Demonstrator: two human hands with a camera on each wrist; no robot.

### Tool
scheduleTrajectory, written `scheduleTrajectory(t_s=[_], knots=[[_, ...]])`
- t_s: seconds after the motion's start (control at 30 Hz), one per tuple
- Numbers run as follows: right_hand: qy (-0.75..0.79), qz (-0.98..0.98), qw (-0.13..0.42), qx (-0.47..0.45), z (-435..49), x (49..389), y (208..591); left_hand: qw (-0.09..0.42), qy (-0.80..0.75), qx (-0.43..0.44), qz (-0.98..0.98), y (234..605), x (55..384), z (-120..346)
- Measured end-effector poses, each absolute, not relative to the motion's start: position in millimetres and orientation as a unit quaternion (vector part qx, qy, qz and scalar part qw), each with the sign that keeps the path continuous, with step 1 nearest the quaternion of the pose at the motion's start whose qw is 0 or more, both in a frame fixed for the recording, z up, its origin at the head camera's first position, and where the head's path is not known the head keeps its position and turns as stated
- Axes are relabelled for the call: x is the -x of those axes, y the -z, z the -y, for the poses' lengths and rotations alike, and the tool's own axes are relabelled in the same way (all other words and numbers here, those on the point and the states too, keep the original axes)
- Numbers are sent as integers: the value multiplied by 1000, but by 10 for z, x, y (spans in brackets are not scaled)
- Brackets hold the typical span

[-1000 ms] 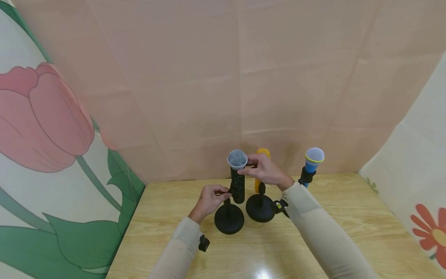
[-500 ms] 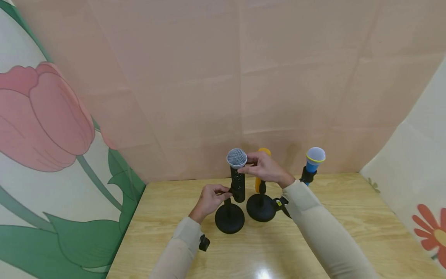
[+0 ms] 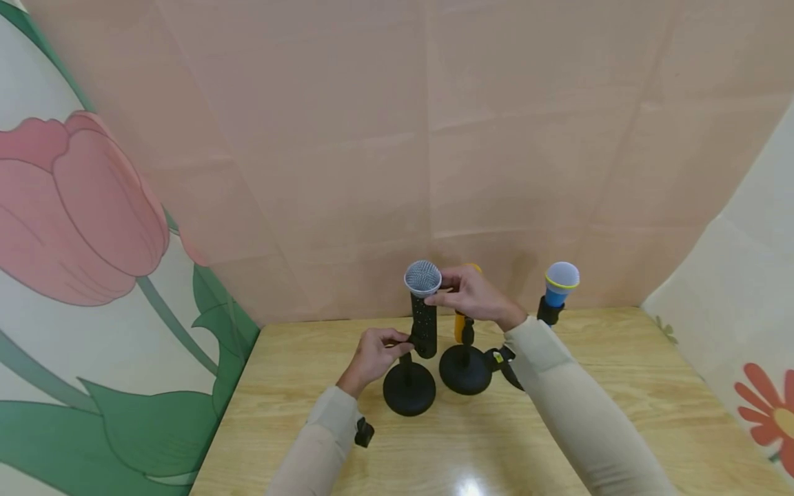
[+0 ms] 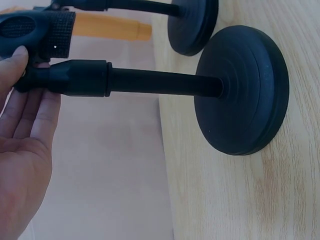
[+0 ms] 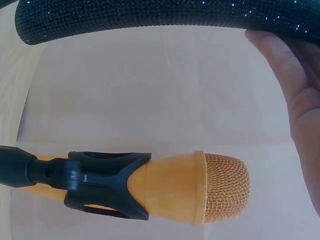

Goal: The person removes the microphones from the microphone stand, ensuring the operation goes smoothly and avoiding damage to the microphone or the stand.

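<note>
A black glittery microphone [image 3: 424,317] with a silver mesh head stands upright at the centre of the head view. My right hand [image 3: 473,297] grips it just under the head, thumb and fingers on its collar. My left hand [image 3: 375,355] pinches the top of a black desk stand [image 4: 150,81], at the joint under its clip [image 4: 20,31]. Part of the glittery handle shows inside that clip. The stand's round base [image 3: 409,390] rests on the wooden table. In the right wrist view, the handle's lower end [image 5: 55,24] is bare.
A yellow microphone [image 5: 175,189] sits in a second black stand [image 3: 465,370], close to the right of the first. Further right, a blue microphone [image 3: 560,286] is in another stand, partly behind my right sleeve. A pink sheet [image 3: 347,172] hangs behind the table [image 3: 298,372].
The black microphone and my right hand have shifted up very slightly. My left hand and the stand have stayed in place.
</note>
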State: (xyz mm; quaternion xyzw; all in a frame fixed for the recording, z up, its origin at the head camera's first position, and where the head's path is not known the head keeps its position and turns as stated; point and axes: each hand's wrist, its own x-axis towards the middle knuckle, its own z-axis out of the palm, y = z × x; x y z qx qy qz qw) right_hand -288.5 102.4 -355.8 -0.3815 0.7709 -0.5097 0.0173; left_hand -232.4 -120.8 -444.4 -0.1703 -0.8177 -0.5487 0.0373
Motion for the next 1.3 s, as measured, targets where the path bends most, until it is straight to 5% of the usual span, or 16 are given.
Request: scheduleTrajectory(t_s=[0.7,1.3], knots=[[503,-769,11,394,-1063,2914,3502,30,546,159,822,4815,2569,1269],[506,-764,17,400,-1074,2923,3454,32,544,172,821,4425,2320,1218]])
